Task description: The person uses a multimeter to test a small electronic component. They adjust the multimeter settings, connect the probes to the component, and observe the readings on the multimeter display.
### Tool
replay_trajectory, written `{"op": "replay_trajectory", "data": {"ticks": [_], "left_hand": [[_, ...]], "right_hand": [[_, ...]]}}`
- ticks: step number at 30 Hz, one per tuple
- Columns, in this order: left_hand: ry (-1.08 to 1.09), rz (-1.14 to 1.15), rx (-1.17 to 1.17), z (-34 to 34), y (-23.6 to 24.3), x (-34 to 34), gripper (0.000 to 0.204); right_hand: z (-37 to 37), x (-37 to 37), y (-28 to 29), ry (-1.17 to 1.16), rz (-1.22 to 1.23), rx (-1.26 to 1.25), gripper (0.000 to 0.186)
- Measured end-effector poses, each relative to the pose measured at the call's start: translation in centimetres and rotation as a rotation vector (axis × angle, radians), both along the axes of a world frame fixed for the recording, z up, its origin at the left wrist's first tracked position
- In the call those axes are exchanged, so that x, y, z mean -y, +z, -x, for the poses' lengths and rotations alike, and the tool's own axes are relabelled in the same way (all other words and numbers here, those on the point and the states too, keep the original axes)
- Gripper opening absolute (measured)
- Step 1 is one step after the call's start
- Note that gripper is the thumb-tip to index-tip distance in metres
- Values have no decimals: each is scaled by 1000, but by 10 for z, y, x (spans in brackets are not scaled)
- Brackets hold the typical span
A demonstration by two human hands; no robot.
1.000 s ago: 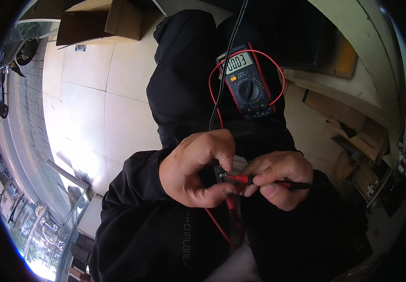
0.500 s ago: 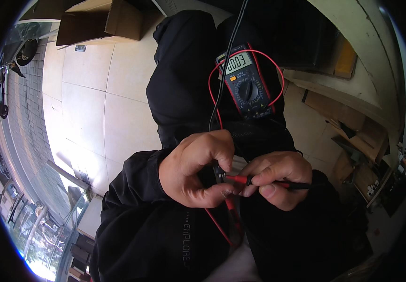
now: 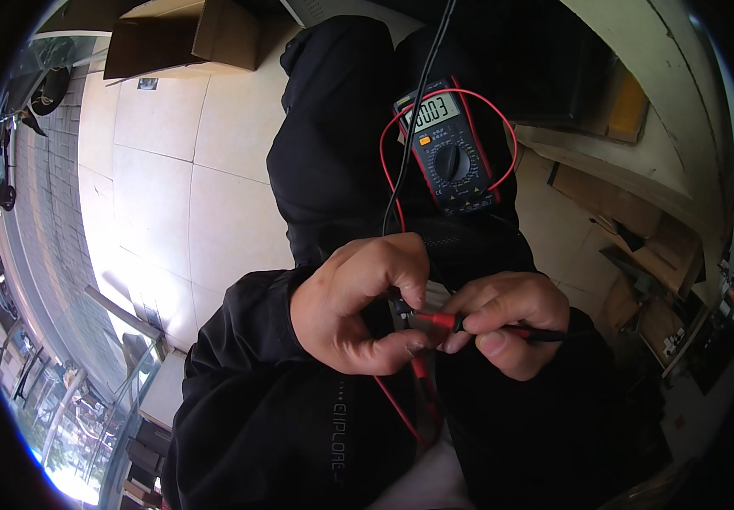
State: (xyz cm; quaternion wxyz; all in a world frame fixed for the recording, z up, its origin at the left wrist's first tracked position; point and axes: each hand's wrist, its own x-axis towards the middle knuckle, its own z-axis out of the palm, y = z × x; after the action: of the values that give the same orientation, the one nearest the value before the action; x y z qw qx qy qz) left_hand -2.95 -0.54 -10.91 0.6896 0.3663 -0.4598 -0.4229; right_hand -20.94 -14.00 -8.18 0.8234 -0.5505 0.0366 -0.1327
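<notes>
My left hand (image 3: 345, 310) is closed, thumb and fingers curled round a small dark part (image 3: 402, 311) with bright metal contacts; its kind is hard to make out. My right hand (image 3: 515, 319) pinches a red-and-black multimeter test probe (image 3: 441, 320), its tip pointing left at the metal contacts. Whether the tip touches them is too small to tell. Below my left fingers shows a second red probe or lead end (image 3: 420, 370), partly hidden by the hand. On my right thigh lies a multimeter (image 3: 447, 149), black with red edges, its display lit.
A red lead (image 3: 503, 115) loops over the meter, and a black cable (image 3: 422, 93) runs up from my left hand. An open cardboard box (image 3: 180, 38) sits on the tiled floor (image 3: 154, 195). To the right are flattened cardboard pieces (image 3: 630, 212) and a pale curved surface (image 3: 664, 76).
Both hands, the probe and the meter appear shifted very slightly to the right in view. Both grips look the same.
</notes>
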Motion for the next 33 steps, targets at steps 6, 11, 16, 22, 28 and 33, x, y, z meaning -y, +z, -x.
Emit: {"op": "replay_trajectory", "data": {"ticks": [6,11,16,22,28,33], "left_hand": [[1,-3,6,0,1,-1,33],[-9,-6,8,-1,1,-1,34],[-17,-8,6,-1,1,0,34],[-10,-6,12,-1,1,-2,34],[-12,0,18,-1,1,0,34],[-17,-7,17,-1,1,-1,34]], "right_hand": [[-5,-4,0,-79,-11,40,16],[-3,1,2,-10,9,-2,15],[-4,-2,0,-34,21,16,15],[-5,11,1,124,72,59,27],[-3,10,1,116,64,46,26],[-4,2,-1,29,45,45,21]]}}
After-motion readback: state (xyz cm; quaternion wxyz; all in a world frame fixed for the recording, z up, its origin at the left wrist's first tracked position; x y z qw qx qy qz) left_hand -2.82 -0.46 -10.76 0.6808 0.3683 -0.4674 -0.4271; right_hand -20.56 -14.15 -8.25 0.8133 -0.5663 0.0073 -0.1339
